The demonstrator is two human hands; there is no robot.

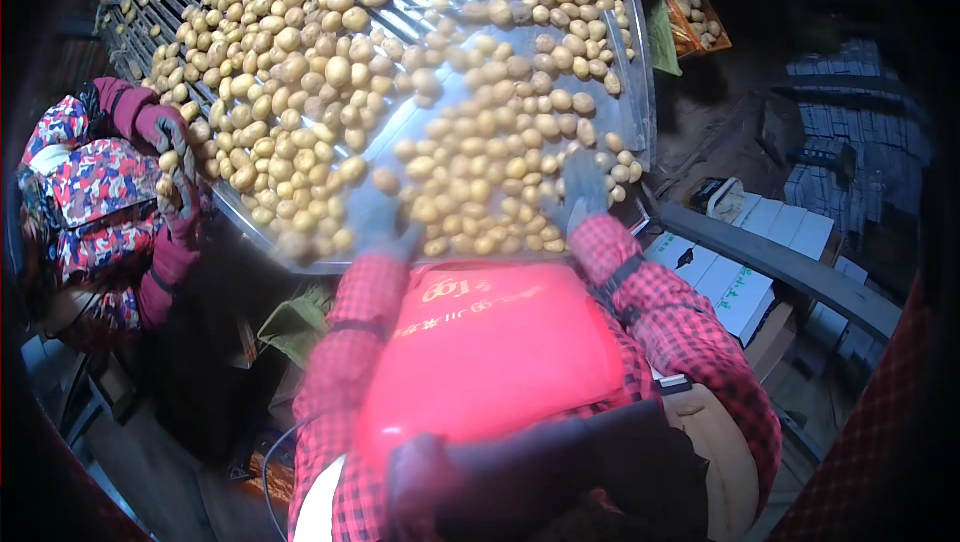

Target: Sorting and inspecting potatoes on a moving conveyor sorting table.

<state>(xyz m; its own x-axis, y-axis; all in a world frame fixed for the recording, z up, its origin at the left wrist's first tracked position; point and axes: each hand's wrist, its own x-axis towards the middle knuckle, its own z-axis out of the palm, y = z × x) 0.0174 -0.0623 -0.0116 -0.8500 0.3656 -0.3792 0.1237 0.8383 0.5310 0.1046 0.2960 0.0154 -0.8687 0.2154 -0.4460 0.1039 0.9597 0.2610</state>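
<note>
Many yellow potatoes (337,70) lie over a metal sorting table (420,110), part slatted rollers and part smooth sheet. My left hand (379,221), in a grey glove, is among the potatoes by the table's near edge. Its fingers are blurred, and whether it grips a potato is unclear. Farther right, my right hand (585,188), gloved too, rests at the right side of a pile of small potatoes (480,182). Its fingers point away from me, spread against the pile. A red apron (495,347) with writing covers my front.
At the left edge a co-worker (105,189) in patterned clothes holds potatoes in gloved hands. White cartons (712,279) stand at right beside a grey metal rail (780,264). An orange crate of potatoes (697,20) sits beyond the table. A green mesh bag (296,324) hangs below the near edge.
</note>
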